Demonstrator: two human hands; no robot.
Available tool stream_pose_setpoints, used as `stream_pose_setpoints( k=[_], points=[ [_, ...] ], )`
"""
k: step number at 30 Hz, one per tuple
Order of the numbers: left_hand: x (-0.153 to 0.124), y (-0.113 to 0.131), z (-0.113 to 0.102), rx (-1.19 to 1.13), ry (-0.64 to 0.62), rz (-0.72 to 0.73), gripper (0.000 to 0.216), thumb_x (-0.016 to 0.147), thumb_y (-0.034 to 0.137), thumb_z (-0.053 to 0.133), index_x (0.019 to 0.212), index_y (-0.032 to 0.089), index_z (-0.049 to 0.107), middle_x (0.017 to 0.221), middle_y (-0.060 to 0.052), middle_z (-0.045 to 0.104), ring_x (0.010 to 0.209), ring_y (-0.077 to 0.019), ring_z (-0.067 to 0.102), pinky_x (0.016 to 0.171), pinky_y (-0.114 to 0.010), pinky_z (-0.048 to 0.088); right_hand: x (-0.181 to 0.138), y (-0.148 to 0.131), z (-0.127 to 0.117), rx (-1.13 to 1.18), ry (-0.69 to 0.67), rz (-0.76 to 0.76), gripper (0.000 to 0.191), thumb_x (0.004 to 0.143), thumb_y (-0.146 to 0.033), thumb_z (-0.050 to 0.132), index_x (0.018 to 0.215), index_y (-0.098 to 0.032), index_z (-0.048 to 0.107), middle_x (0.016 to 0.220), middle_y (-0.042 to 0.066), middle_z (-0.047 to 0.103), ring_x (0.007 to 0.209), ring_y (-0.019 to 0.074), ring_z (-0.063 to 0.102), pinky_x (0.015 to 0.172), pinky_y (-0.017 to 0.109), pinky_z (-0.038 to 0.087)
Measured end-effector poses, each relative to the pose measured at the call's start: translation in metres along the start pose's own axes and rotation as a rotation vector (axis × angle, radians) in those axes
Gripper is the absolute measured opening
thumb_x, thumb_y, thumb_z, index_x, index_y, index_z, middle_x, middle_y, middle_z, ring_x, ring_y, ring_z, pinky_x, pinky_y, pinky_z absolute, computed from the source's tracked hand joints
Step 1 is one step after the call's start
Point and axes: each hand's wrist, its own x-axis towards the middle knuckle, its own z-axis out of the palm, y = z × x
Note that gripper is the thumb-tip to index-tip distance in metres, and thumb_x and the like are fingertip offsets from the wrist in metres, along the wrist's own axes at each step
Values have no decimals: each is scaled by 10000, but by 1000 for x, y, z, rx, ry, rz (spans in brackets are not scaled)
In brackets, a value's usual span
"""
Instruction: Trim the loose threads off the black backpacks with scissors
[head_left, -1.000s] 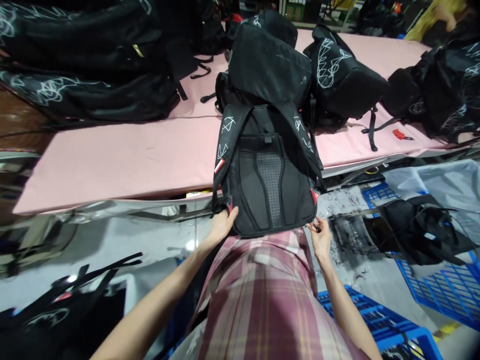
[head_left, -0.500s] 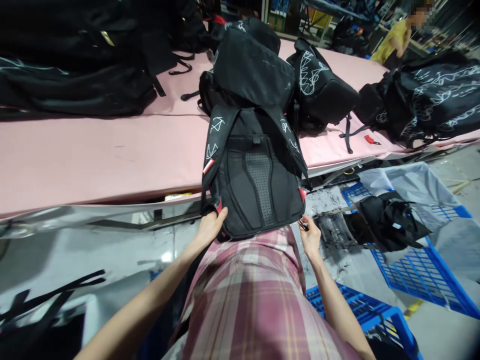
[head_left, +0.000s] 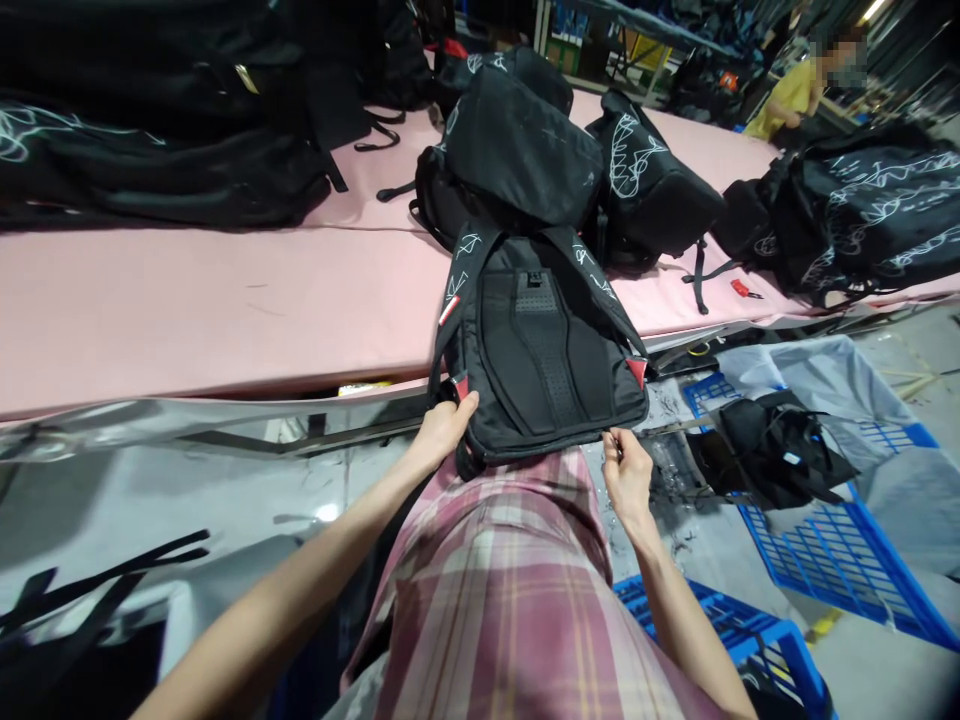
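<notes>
A black backpack (head_left: 544, 350) with white scribble print and red tabs rests back-side up, its bottom against my pink plaid lap and its top on the pink table (head_left: 210, 310). My left hand (head_left: 444, 430) grips its lower left corner beside a red tab. My right hand (head_left: 626, 472) is closed in a pinch at the lower right bottom edge of the bag; what the fingers hold is too small to make out.
Several black backpacks (head_left: 525, 150) lie piled along the table's far side. Blue plastic crates (head_left: 817, 540) with black fabric sit on the floor to my right. Black straps lie on the floor at lower left. A person in yellow (head_left: 795, 95) stands far back.
The backpack has tipped and swung slightly right. My right hand moved up from beside the bag and pinched its bottom edge. My left hand kept its grip on the left corner.
</notes>
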Motion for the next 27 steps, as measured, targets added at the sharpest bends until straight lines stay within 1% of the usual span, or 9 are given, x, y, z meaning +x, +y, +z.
stream_pose_setpoints(
  k=[3, 8, 10, 12, 15, 18, 20, 23, 27],
  points=[
    [-6, 6, -4, -98, -41, 6, 573, 780, 626, 316, 447, 193, 489, 426, -85, 555, 530, -240, 600, 543, -286, 424, 4, -4, -6, 23, -22, 20, 298, 857, -383, 394, 746, -157, 553, 608, -9, 521, 552, 125, 446, 558, 234, 340],
    [-10, 6, 1, -166, -50, 0, 556, 774, 609, 370, 405, 200, 447, 380, -64, 527, 444, -197, 560, 492, -264, 406, 0, 8, -8, 22, -5, -7, 243, 854, -319, 422, 763, -157, 578, 634, 2, 558, 579, 139, 507, 570, 244, 388],
    [-9, 5, 4, -191, -65, -1, 550, 772, 612, 375, 425, 194, 461, 393, -65, 544, 437, -192, 562, 482, -262, 413, -7, 13, -5, -4, 74, -117, 188, 834, -243, 447, 880, -158, 608, 770, 44, 606, 693, 168, 568, 625, 266, 431],
    [-7, 5, 5, -210, -86, -9, 539, 772, 610, 377, 450, 189, 477, 414, -69, 567, 435, -192, 568, 476, -263, 424, -15, 18, 2, -52, 107, -264, 244, 805, -147, 457, 983, -175, 622, 883, 70, 611, 753, 169, 592, 646, 264, 455],
    [-6, 3, 7, -220, -112, -12, 528, 772, 606, 378, 473, 184, 487, 431, -75, 586, 440, -197, 581, 474, -266, 439, -21, 22, 18, -127, 19, -403, 355, 773, -37, 442, 1003, -210, 650, 899, 60, 611, 665, 127, 593, 580, 224, 449],
    [-5, 4, 9, -211, -133, -23, 507, 771, 593, 393, 485, 187, 490, 430, -73, 589, 448, -204, 592, 470, -268, 443, -19, 25, 30, -129, -14, -468, 309, 783, -37, 468, 945, -207, 669, 844, 45, 615, 638, 123, 582, 569, 224, 431],
    [-3, 5, 11, -185, -144, -26, 498, 769, 590, 403, 481, 192, 487, 434, -74, 595, 452, -208, 595, 474, -269, 441, -15, 27, 33, -69, -12, -485, 233, 800, -69, 486, 877, -194, 666, 801, 38, 609, 646, 130, 577, 577, 228, 424],
    [0, 9, 8, -123, -151, 20, 531, 782, 601, 370, 456, 198, 486, 462, -92, 615, 521, -223, 626, 546, -273, 459, -9, 27, 31, 27, -22, -432, 182, 812, -92, 469, 780, -181, 625, 753, 29, 577, 659, 136, 560, 579, 227, 412],
    [-9, 9, -7, 102, -132, 103, 592, 818, 600, 292, 509, 177, 568, 553, -117, 652, 696, -261, 659, 669, -293, 465, -11, 25, 24, -8, -121, -383, 185, 797, -68, 425, 747, -184, 560, 735, 15, 525, 615, 128, 499, 546, 224, 364]
  ],
)
